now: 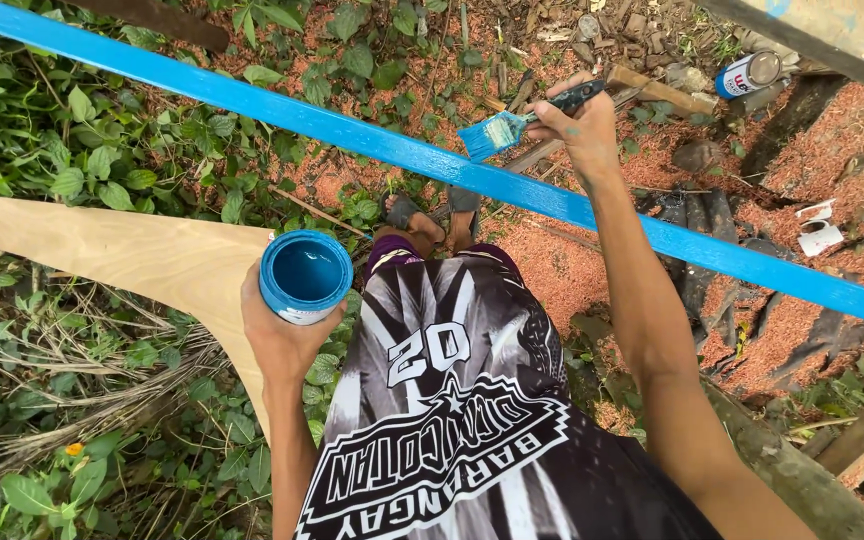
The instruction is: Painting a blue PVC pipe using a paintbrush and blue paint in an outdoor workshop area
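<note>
Above sawdust ground, right fingers (564, 112) grip paintbrush (522, 120) over blue rail (352, 135).

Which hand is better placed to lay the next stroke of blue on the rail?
Right. The right hand holds the brush just above the blue rail; the left hand grips the paint can.

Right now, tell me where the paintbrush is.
In the head view, upper centre-right: the paintbrush is in the right hand, bristles just above the blue painted rail.

Brush (512, 125) above rail (352, 135) (can (304, 277) left, nearer).
</note>
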